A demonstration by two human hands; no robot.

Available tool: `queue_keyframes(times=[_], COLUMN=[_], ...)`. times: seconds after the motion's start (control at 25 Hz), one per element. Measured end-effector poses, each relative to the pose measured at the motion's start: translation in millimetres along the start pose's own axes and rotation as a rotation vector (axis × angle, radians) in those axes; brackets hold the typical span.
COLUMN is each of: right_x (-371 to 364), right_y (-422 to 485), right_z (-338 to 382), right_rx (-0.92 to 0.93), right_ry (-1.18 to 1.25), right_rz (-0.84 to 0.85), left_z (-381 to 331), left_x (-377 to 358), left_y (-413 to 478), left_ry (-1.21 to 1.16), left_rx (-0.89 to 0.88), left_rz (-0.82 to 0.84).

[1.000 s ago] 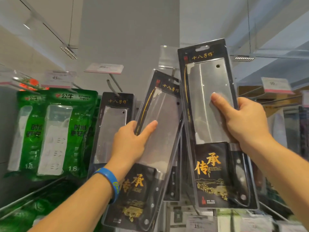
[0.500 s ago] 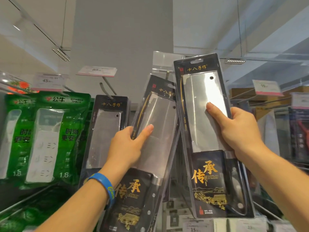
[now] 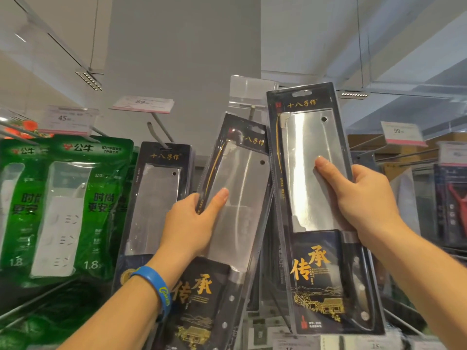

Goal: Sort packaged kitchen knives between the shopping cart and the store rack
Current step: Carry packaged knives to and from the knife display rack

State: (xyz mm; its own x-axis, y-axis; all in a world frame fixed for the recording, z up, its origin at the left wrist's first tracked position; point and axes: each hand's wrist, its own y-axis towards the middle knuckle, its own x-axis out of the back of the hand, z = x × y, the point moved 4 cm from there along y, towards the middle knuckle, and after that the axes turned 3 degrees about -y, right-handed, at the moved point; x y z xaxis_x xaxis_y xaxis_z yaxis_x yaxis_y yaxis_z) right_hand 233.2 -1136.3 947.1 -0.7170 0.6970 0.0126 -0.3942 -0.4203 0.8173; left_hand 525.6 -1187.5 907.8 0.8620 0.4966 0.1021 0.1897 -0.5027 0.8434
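Observation:
My right hand (image 3: 358, 198) grips a packaged cleaver (image 3: 310, 152) in a black blister pack, held upright in front of the rack. My left hand (image 3: 192, 221) grips a second packaged cleaver (image 3: 242, 188), tilted to the right, its top near a rack hook (image 3: 251, 112) with a blank clear tag. A third packaged cleaver (image 3: 158, 198) hangs on a hook (image 3: 156, 132) to the left. The shopping cart is out of view.
Green packs of power strips (image 3: 63, 210) hang at the left. Price tags read 45 (image 3: 67, 120), 89 (image 3: 142, 103) and 99 (image 3: 401, 132). More hanging goods (image 3: 449, 203) fill the rack at the right. Shelf labels (image 3: 295, 343) run along the bottom.
The right-hand cleaver pack has dropped lower in view over the last second. The view has tilted up a little. Both hands keep their grips.

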Motion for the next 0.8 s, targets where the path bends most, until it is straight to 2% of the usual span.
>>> queue_keyframes(times=[0.32, 0.48, 0.8], right_x=[-1.2, -3.1, -3.7], right_y=[0.3, 1.3, 2.5], right_z=[-0.3, 1.3, 1.1], right_rx=[0.030, 0.016, 0.060], right_ry=[-0.027, -0.009, -0.049], right_rz=[0.005, 0.018, -0.010], left_z=[21.4, 19.1, -1.4], left_x=[14.8, 11.9, 5.9], left_y=[2.2, 0.0, -4.4], left_ry=[-0.091, -0.131, 0.001], left_rx=[0.076, 0.104, -0.018], left_rz=[-0.070, -0.043, 0.006])
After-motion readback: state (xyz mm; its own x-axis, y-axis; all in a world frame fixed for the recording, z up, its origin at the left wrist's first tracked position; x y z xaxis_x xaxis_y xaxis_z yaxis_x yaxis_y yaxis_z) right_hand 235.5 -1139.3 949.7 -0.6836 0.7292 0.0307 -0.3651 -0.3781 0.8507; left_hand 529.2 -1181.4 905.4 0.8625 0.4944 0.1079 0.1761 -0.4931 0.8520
